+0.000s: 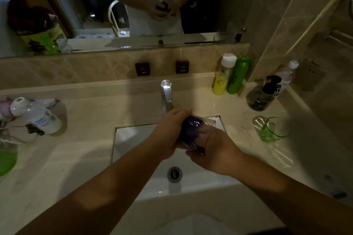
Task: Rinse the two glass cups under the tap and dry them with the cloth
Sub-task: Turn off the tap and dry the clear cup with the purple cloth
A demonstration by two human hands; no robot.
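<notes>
Over sink (133,135), hands gripping clear glass (207,127), purple cloth (191,128) inside

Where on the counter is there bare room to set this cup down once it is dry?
Bare counter lies left of the sink, between it and the white bottle, and along the front right edge beyond the green cup. The back right corner is crowded with bottles; the far left holds clutter.

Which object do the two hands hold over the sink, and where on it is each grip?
A clear glass cup with a purple cloth in it. The right hand grips the cup's side wall; the left hand holds the cloth at the cup's mouth.
</notes>
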